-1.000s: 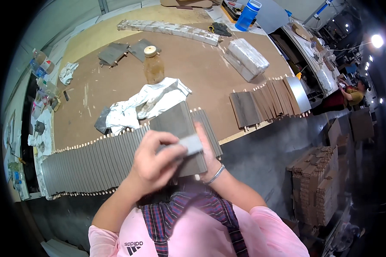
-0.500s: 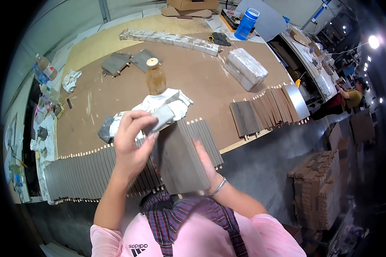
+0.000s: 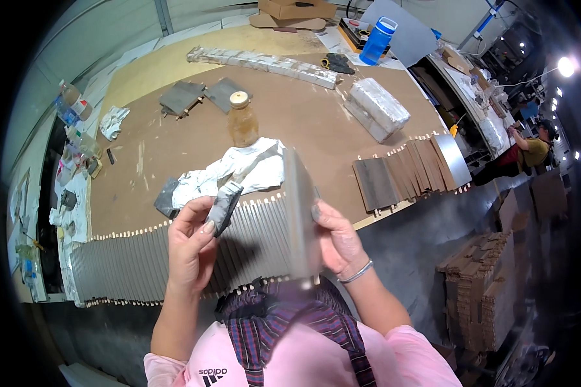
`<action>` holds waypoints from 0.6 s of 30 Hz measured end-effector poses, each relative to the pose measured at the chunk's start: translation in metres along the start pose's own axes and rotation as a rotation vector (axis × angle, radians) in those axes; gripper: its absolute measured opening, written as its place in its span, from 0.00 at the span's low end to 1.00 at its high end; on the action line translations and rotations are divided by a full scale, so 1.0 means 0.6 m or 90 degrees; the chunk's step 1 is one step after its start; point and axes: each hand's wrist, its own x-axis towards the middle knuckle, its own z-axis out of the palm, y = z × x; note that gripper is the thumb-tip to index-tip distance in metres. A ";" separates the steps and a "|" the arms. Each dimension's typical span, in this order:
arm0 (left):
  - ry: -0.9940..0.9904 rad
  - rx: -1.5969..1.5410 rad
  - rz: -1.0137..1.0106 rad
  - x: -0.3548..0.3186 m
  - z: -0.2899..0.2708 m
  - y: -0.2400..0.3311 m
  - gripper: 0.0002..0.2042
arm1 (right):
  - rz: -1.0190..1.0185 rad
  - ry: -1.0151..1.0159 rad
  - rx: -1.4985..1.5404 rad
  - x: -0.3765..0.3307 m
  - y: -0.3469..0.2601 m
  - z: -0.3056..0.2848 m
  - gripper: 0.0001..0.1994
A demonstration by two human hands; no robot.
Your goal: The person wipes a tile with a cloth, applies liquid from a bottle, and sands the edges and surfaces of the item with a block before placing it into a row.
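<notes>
Between the thumb and fingers of my left hand is a small folded grey pad, light on one face and dark on the other. My right hand grips a flat grey-brown wooden board by its right side. It stands upright, nearly edge-on, and is blurred. Pale dowel pegs stick out at its lower end. The pad and the board are apart. Below both hands, a long row of similar pegged boards stands on edge along the table's front. A crumpled white cloth lies just beyond.
A jar of amber contents stands behind the cloth. More boards lean at the right edge. A wrapped block, a long wrapped bar and a blue bottle lie farther back. Stacked cardboard and a person are at right.
My right hand has turned the board from showing its broad face to nearly edge-on and shifted it right. My left hand has drawn the pad down and away from the board.
</notes>
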 end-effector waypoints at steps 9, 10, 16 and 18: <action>-0.081 0.382 0.188 -0.021 -0.003 0.001 0.16 | -0.193 0.141 -0.319 -0.009 -0.041 0.010 0.21; -0.087 0.472 0.244 -0.025 -0.001 0.001 0.16 | -0.190 0.141 -0.319 -0.010 -0.043 0.007 0.21; -0.206 0.652 0.399 -0.039 0.014 -0.001 0.20 | -0.193 0.187 -0.370 -0.010 -0.045 -0.005 0.21; -0.286 0.680 0.435 -0.048 0.018 -0.009 0.19 | -0.169 0.189 -0.372 -0.009 -0.046 -0.003 0.20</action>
